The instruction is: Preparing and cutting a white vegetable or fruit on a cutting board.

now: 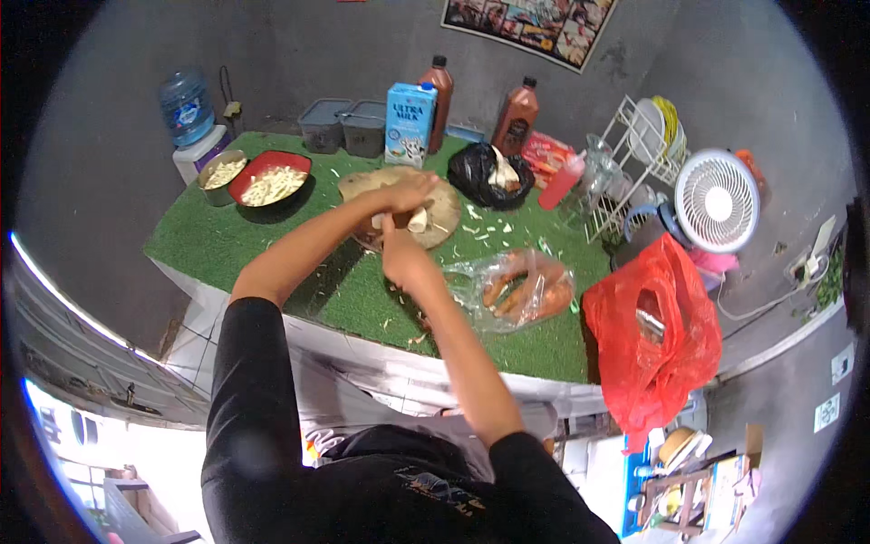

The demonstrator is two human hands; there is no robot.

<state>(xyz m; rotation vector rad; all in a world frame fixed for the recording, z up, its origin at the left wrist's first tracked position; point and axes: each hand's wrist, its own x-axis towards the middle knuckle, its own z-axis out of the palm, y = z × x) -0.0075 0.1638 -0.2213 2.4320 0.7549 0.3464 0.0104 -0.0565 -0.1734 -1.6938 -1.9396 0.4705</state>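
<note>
My left hand [411, 192] reaches flat across the round wooden chopping board [440, 234], fingers stretched to the right. What lies under its palm is hidden. At the board's near edge my right hand [410, 262] is curled, its index finger pointing forward. Whatever it may hold cannot be made out. Between the hands lies a pale, peeled vegetable piece [418, 220]. A smaller pale patch shows left of the right fingertip. Pale cut pieces fill a red bowl [238, 182] and a metal bowl [216, 194] to the left.
Right of my right hand, a clear plastic bag [469, 279] holds carrots [554, 298]. Behind the board stand a milk carton [410, 122] and a black plastic bag [469, 173]. A red plastic bag [612, 306], a dish rack [615, 146] and a fan [718, 197] flank the green mat [367, 306].
</note>
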